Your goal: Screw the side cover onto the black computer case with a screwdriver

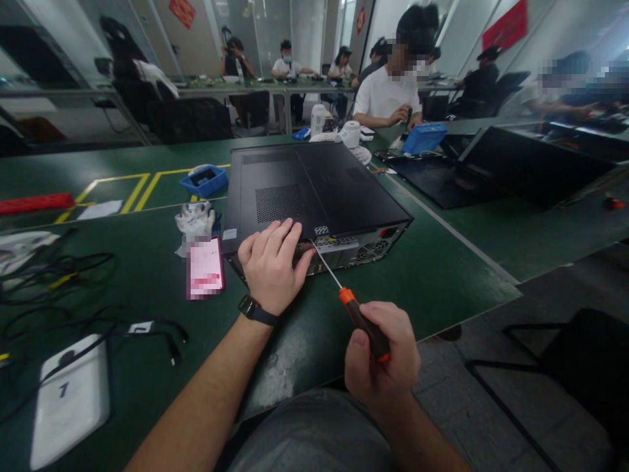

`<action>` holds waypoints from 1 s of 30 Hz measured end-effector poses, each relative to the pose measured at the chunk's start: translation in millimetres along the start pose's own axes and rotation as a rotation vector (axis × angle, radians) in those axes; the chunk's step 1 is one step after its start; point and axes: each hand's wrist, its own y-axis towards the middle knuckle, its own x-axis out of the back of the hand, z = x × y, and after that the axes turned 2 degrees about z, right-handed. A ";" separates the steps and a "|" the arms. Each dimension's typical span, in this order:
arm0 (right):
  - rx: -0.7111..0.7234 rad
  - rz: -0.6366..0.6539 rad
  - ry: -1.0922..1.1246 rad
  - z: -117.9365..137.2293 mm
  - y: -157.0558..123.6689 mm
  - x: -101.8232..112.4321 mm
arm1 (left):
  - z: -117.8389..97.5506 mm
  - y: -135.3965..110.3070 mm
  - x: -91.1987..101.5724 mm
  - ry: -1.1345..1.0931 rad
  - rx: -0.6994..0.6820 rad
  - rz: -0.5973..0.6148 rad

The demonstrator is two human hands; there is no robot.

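A black desktop computer case (pixel 314 180) lies flat on the table, its rear panel with ports and a fan grille (pixel 373 251) facing me. My left hand (pixel 272 265), with a dark watch (pixel 256 310) on the wrist, grips the rear edge at the left. Its fingers lie over the top and the thumb is by the back panel. My right hand (pixel 386 351) is wrapped round the brown and orange handle of a screwdriver (pixel 351 308). The shaft slants up left, and its tip is at the rear panel near my left thumb. A screw there is too small to make out.
Left of the case are a phone (pixel 205 267), gloves (pixel 195 217), a blue tray (pixel 204 181), black cables (pixel 93 314) and a white device (pixel 71 400). Black panels (pixel 531 167) lie right. A person in white (pixel 388 92) works across the table; a chair (pixel 584 367) stands right.
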 end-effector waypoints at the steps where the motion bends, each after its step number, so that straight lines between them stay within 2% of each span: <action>1: 0.002 -0.002 -0.009 -0.3 -0.1 -0.1 | -0.1 0.0 0.0 0.009 -0.004 -0.003; 8: -0.072 -0.016 -0.069 1.2 -4.4 1.4 | 0.9 0.3 -0.8 0.045 -0.032 -0.032; 14: -0.014 -0.010 -0.016 -0.9 -1.5 0.6 | 0.4 0.3 -0.8 0.024 -0.021 -0.023; 30: -0.003 -0.023 -0.015 -0.9 -7.1 -0.9 | 1.0 -0.1 -0.6 0.014 -0.004 -0.004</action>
